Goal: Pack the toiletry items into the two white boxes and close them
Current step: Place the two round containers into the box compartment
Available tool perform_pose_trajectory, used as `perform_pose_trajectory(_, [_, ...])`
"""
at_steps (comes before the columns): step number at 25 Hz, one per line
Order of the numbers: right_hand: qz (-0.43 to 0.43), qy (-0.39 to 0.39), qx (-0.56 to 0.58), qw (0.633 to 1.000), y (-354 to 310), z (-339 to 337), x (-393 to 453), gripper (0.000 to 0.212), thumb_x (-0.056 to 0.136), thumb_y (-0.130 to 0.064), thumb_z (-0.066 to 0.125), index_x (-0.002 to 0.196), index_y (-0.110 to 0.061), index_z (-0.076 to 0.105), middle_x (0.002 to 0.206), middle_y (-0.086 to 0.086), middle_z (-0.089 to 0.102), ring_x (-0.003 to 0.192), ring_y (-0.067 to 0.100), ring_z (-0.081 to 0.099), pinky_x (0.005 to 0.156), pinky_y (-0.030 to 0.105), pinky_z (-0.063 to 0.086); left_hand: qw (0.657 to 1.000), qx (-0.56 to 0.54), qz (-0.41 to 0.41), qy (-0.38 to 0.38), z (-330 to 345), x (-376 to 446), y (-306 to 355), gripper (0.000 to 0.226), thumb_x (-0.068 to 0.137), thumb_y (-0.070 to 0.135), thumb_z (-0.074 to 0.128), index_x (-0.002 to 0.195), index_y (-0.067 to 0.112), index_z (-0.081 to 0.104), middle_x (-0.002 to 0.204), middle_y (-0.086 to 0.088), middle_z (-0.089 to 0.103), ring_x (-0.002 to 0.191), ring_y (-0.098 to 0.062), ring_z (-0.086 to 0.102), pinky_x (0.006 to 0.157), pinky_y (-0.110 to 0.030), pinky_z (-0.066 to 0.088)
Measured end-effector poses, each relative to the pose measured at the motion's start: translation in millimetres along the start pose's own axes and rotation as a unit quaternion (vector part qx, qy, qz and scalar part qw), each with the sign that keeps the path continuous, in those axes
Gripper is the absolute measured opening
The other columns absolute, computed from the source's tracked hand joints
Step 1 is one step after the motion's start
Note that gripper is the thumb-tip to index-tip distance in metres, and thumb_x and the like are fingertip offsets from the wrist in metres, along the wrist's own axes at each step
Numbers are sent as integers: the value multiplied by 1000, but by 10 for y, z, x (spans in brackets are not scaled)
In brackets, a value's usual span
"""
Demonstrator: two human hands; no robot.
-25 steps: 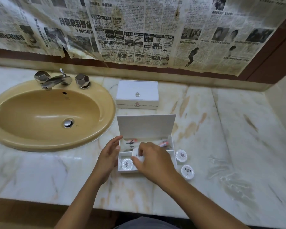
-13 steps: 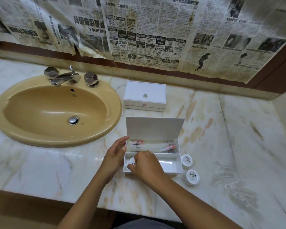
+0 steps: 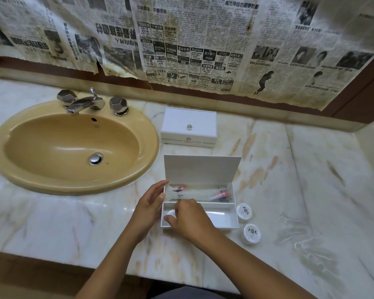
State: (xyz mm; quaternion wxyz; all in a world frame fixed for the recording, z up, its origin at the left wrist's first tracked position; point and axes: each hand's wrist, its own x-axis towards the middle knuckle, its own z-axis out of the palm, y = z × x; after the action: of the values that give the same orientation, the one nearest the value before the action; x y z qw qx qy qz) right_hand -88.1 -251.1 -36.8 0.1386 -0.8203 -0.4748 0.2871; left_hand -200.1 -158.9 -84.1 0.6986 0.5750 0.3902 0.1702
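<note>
Open white box (image 3: pixel 222 221) on the marble counter (image 3: pixel 311 190), long axis left to right, lid upright at the rear; closed white box (image 3: pixel 188 128) behind it, same axis; left hand (image 3: pixel 148 205) at the open box's left wall, fingers nearly straight; right hand (image 3: pixel 189 220) inside the front compartment, fingers curled on a round container (image 3: pixel 170 213), mostly hidden; sachets in the rear compartment hard to make out.

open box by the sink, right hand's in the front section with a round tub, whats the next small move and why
Probably let go of the round tub at the left end of the open box's front section, then reach the right hand for the two tubs on the counter beside it. The front section's right part looks free, and the left hand steadies the box's left wall.
</note>
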Motion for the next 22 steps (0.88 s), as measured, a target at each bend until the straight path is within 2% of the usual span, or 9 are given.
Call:
perform_pose_trajectory(3, [3,-9,17,1000,-12,39,10,29,87,-34,56,76,-7,57,89,16,64,84,29,60,63,27,34,1000,10,2,3,0,-5,16,33,94,40,57,125,50,62,140,15,60,133,-17,55,112,-54,43])
perform_pose_trajectory(6, [-14,11,14,1000,-11,-20,-54,29,87,-35,55,84,-7,63,89,13,65,86,28,61,64,28,38,1000,13,9,1,-7,-5,7,34,95,38,56,128,48,61,140,13,60,132,-18,56,112,-53,43])
perform_pose_trajectory(10, [-40,124,25,991,86,-335,-259,25,86,-43,56,92,-22,67,92,-3,69,84,16,61,68,27,41,1000,-1,2,2,10,-7,-1,32,104,26,53,129,45,61,137,7,63,127,-20,61,105,-51,51])
perform_pose_trajectory(13, [-2,213,77,974,343,-589,-371,18,85,-41,62,86,-24,66,87,-10,67,78,10,59,70,26,44,1000,-9,-13,5,19,-17,21,33,105,24,51,129,44,61,135,6,65,124,-20,63,97,-47,56])
perform_pose_trajectory(16, [42,263,91,960,719,-725,-425,11,86,-34,63,90,-24,67,87,-9,65,80,10,58,69,24,45,1000,-1,-19,11,20,-22,32,34,106,24,49,130,45,60,136,8,63,125,-15,62,92,-40,58])
perform_pose_trajectory(19, [94,268,70,956,1063,-711,-436,18,89,-30,59,104,-22,64,99,-5,62,91,15,58,73,27,46,1000,7,-23,15,29,-36,57,33,106,23,49,130,43,60,130,14,66,120,-9,64,77,-24,58])
perform_pose_trajectory(22, [143,220,37,964,1290,-623,-433,28,90,-29,58,117,-22,60,113,2,59,98,22,57,81,34,49,999,19,-20,18,44,-34,66,32,106,24,49,132,40,59,126,17,65,110,0,66,70,-19,56])
